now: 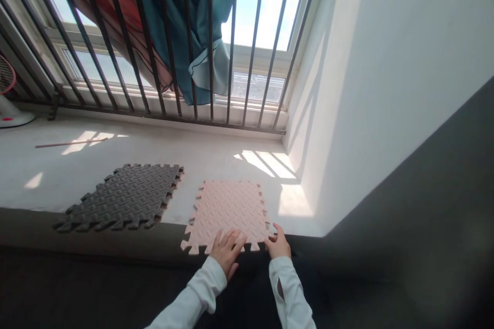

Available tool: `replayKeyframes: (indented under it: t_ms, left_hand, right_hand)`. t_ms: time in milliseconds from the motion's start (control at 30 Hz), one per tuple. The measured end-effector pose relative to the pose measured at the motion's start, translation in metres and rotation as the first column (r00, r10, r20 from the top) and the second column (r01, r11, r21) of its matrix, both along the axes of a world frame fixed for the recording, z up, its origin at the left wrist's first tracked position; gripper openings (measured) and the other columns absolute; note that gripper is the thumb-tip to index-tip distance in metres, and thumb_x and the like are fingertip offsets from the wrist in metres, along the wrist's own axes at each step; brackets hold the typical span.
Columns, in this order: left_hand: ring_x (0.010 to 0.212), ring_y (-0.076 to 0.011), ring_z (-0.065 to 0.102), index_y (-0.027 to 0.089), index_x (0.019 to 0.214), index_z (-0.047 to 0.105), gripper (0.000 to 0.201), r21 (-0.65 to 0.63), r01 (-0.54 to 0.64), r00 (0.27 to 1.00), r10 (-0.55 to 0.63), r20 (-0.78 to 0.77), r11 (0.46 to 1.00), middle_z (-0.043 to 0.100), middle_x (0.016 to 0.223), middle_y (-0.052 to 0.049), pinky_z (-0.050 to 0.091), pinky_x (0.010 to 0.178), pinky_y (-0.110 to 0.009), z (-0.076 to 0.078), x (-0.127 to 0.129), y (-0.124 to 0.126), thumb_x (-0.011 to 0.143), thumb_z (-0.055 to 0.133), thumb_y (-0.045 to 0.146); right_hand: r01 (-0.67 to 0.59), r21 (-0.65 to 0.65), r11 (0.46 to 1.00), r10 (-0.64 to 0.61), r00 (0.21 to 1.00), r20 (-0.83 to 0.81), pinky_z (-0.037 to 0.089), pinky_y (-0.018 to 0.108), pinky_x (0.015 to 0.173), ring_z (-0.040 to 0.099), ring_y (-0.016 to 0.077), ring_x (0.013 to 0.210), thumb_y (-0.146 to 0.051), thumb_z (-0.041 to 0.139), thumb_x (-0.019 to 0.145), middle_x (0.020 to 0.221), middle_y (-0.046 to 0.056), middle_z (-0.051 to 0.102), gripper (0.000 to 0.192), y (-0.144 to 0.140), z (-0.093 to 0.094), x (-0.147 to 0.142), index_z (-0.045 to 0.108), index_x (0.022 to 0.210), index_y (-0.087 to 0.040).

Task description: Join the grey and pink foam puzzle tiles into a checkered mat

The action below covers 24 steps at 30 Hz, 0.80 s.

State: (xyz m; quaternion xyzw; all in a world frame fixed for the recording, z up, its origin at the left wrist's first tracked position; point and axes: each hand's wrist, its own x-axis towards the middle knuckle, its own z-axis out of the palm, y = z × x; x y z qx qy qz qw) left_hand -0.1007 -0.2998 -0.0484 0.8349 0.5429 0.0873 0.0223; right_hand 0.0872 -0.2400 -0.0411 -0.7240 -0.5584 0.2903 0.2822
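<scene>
A pink foam puzzle mat lies on the grey window ledge, its near edge hanging over the ledge's front. My left hand rests flat on the mat's near edge, fingers spread. My right hand grips the mat's near right corner with thumb and fingers. To the left, a dark grey foam puzzle mat lies flat on the same ledge, apart from the pink one. Both my sleeves are white.
Black metal window bars run along the back of the ledge, with teal and red cloth hanging behind them. A fan stands at far left, a thin stick lies on the ledge. A white wall bounds the right.
</scene>
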Motion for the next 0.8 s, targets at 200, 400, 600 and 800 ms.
replayKeyframes:
  t_ms: [200,400,600,800]
  left_hand:
    - [0.119,-0.0283,0.034,0.028,0.128,0.035,0.060,0.050,-0.249,0.961,0.253,-0.108,0.967,0.038,0.132,-0.007,0.033,0.093,-0.048,-0.038,-0.094,-0.018,0.070,0.039,0.012]
    - [0.118,-0.0254,0.037,0.024,0.124,0.042,0.046,0.107,-0.096,0.994,0.100,-0.036,0.990,0.044,0.128,-0.007,0.033,0.097,-0.041,-0.049,-0.066,0.027,0.080,0.033,0.016]
    - [0.113,-0.0261,0.042,0.019,0.119,0.048,0.041,0.072,-0.017,1.000,0.016,0.018,0.997,0.047,0.124,-0.013,0.036,0.094,-0.042,-0.042,0.005,0.081,0.082,0.030,0.017]
    - [0.110,-0.0240,0.044,0.024,0.118,0.048,0.040,0.037,0.106,0.993,-0.108,0.049,0.994,0.049,0.123,-0.008,0.035,0.095,-0.043,-0.045,0.024,0.108,0.081,0.035,0.014]
  right_hand:
    - [0.052,0.022,0.998,-0.054,0.996,0.064,0.042,0.024,0.069,0.058,0.0135,0.070,-0.016,0.043,0.060,0.072,0.000,0.061,0.038,0.013,0.006,-0.005,0.054,0.096,-0.021]
    - [0.206,0.092,0.974,-0.212,0.975,0.064,0.040,0.030,0.078,0.054,0.0208,0.089,-0.020,0.038,0.066,0.091,0.012,0.059,0.030,0.025,0.020,0.023,0.055,0.090,-0.013]
    - [0.333,0.095,0.938,-0.341,0.936,0.083,0.038,0.035,0.084,0.050,0.0186,0.095,-0.031,0.040,0.076,0.109,0.013,0.049,0.034,0.021,0.022,0.045,0.045,0.104,-0.012]
    - [0.302,0.079,0.950,-0.311,0.938,0.157,0.034,0.035,0.089,0.042,0.0270,0.108,-0.034,0.039,0.073,0.119,0.019,0.038,0.040,0.021,0.022,0.034,0.047,0.104,-0.011]
